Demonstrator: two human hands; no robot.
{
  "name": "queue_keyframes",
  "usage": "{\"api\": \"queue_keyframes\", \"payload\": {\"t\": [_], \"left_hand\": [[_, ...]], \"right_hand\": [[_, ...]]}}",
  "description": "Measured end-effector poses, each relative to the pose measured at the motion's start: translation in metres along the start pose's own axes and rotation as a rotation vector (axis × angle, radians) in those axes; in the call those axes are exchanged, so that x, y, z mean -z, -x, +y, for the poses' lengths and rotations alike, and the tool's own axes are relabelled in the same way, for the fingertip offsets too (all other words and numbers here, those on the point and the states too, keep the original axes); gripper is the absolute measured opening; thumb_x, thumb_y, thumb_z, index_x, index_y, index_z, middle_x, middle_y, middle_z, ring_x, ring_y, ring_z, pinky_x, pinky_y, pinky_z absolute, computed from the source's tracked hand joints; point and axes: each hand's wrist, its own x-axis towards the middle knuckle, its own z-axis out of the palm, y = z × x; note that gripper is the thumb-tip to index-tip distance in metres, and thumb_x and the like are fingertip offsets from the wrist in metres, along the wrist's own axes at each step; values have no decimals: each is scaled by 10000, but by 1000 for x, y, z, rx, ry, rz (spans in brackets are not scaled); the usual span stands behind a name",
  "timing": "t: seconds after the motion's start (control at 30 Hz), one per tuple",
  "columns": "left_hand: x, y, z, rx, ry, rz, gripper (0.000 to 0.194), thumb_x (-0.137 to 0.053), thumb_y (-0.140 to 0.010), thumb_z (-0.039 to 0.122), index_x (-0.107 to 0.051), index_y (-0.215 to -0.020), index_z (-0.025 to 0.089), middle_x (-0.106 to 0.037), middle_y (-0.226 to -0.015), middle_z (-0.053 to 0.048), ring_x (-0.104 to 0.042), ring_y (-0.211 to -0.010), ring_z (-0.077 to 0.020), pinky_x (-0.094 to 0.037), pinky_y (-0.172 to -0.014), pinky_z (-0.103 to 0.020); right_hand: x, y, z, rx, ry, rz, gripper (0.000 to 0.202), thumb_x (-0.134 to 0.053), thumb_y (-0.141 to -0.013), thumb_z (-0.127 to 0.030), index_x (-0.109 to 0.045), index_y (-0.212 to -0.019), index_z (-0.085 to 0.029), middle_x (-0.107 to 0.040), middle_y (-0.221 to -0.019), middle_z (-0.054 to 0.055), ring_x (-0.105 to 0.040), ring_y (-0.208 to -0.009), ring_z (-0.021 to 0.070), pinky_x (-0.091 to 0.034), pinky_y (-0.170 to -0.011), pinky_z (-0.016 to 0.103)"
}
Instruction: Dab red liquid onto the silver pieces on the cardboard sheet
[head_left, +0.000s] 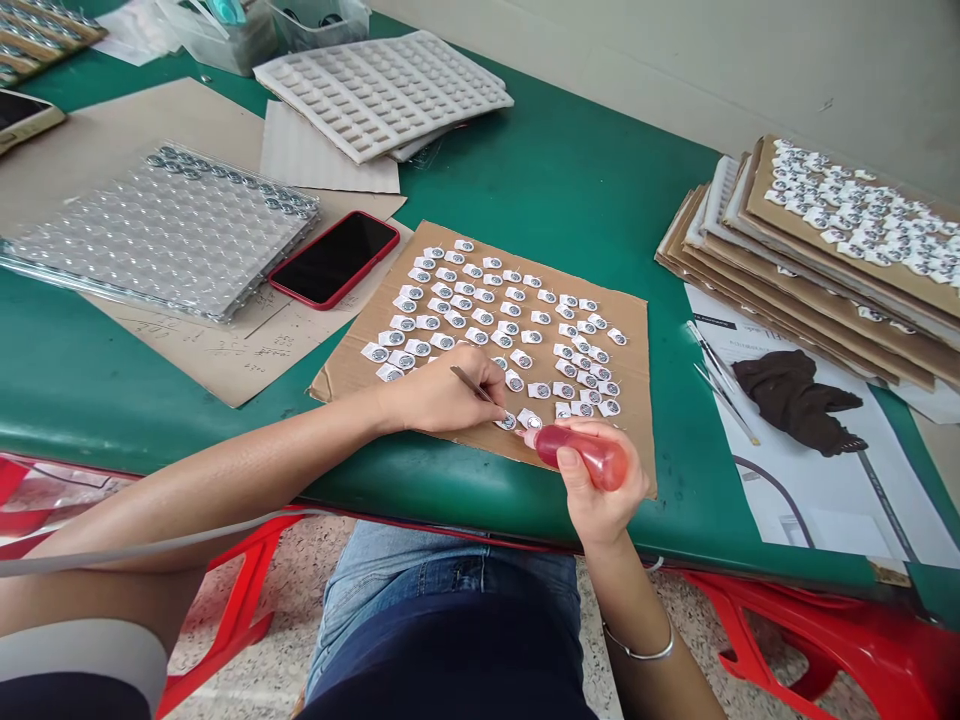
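Observation:
My left hand (pixel 450 390) rests on a cardboard sheet (pixel 465 441), its fingers closed around thin metal tweezers (pixel 471 382). The tweezers' tip is by a small round dark piece on a white tab (pixel 507 421) near the sheet's front edge. In my right hand (pixel 607 490) is a squeeze bottle (pixel 581 455) of red liquid, tilted with its nozzle pointing left at that same piece. Whether the nozzle touches it, I cannot tell. Many similar white-tabbed round pieces (pixel 510 309) lie in uneven rows across the cardboard.
To the left are a red-cased phone (pixel 334 260) and a clear plastic tray (pixel 150 240) partly filled with round metal pieces. White foam trays (pixel 382 90) lie behind. At right stand stacked cardboard sheets (pixel 810 250), more tweezers (pixel 720 380) and a dark cloth or glove (pixel 799 400).

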Motion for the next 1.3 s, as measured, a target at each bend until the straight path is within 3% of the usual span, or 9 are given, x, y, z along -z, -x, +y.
{"api": "queue_keyframes", "payload": {"t": [1.0,1.1,1.23,1.3], "left_hand": [[0,-2,-3,62,64,12,79,-648,-684,182,-698,-660,125,-623,-566,-2,-516,-513,-83,-371,-460,-178],[-1,-3,-6,97,123,-4,76,-641,-685,174,-683,-652,120,-596,-529,3,-504,-474,-76,-370,-434,-172],[4,-3,-3,141,253,1,75,-662,-677,185,-651,-656,114,-604,-534,-12,-532,-463,-89,-412,-433,-183],[10,-2,3,159,297,52,94,-673,-680,202,-648,-673,111,-610,-538,-20,-540,-458,-96,-432,-436,-197]], "right_hand": [[-2,1,1,7,-53,-62,258,-711,-726,-239,-594,-948,-178,-689,-897,68,-676,-851,211,-560,-781,404],[-1,-2,1,-119,-122,4,231,-714,-718,-267,-616,-908,-179,-696,-879,58,-681,-838,210,-563,-753,384],[11,-26,0,-441,-494,217,253,-635,-772,-416,-606,-901,-200,-678,-805,20,-674,-623,178,-506,-449,279],[19,-47,-3,-520,-619,268,287,-600,-783,-477,-597,-893,-212,-669,-770,4,-662,-587,161,-464,-406,245]]}}
